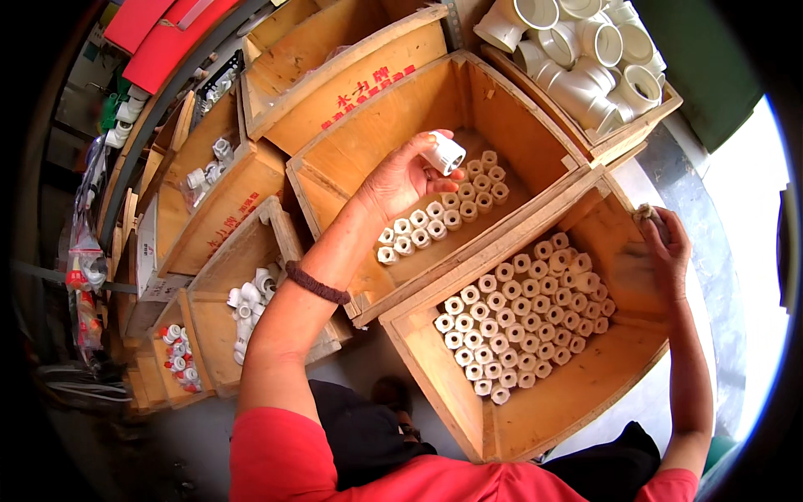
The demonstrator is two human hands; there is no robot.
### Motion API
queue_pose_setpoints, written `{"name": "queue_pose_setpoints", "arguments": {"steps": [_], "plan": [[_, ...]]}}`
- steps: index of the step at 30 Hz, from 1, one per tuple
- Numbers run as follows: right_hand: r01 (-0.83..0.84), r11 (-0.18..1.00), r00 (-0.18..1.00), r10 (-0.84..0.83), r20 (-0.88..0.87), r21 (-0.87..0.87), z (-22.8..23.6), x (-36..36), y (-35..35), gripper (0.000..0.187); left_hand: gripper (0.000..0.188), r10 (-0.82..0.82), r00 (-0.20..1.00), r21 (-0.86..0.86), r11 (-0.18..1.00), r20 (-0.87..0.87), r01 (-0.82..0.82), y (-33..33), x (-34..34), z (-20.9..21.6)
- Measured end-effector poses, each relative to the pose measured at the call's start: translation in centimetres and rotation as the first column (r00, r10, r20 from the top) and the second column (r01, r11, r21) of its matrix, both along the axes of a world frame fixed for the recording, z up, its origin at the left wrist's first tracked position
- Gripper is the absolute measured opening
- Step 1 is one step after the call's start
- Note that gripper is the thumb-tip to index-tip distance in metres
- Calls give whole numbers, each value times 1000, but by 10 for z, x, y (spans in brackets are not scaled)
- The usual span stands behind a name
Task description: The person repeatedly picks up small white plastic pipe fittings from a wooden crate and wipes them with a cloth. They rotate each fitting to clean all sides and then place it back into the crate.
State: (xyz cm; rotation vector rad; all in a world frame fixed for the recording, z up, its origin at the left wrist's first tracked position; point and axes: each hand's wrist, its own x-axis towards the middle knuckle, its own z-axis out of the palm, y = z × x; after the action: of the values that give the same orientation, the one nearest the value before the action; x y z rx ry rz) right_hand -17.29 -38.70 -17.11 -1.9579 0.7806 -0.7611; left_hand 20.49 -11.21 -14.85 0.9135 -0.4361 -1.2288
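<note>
My left hand is raised over the middle wooden box, its thumb and fingers closed around a white plastic pipe fitting whose round open end faces right. Below it, rows of white fittings with hexagonal ends stand on that box's floor. In the nearer wooden box, many similar hex-ended fittings stand packed in rows. My right hand is closed at the right end of this nearer box, by a small greyish knot. What its fingers grip is partly hidden.
A crate of large white pipe elbows and tees stands at the back right. Several wooden bins with small white fittings line the left. Red sheets lie at the upper left. My legs are close to the nearer box.
</note>
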Motion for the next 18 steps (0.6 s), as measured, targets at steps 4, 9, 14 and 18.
{"name": "queue_pose_setpoints", "arguments": {"steps": [4,9,14,18], "plan": [[25,999,999,-26,19,36,1,6,3,19,47,-111,994,0,994,27,111,0,-22,9],[33,991,997,-42,-72,-130,4,5,0,21,44,-216,976,62,975,26,214,3,-57,14],[37,969,986,-75,-146,-243,7,9,5,21,36,-211,971,31,976,-115,216,26,-104,9],[54,975,993,-75,-90,-215,3,5,2,23,36,-228,950,-4,973,-215,233,40,-127,22]]}}
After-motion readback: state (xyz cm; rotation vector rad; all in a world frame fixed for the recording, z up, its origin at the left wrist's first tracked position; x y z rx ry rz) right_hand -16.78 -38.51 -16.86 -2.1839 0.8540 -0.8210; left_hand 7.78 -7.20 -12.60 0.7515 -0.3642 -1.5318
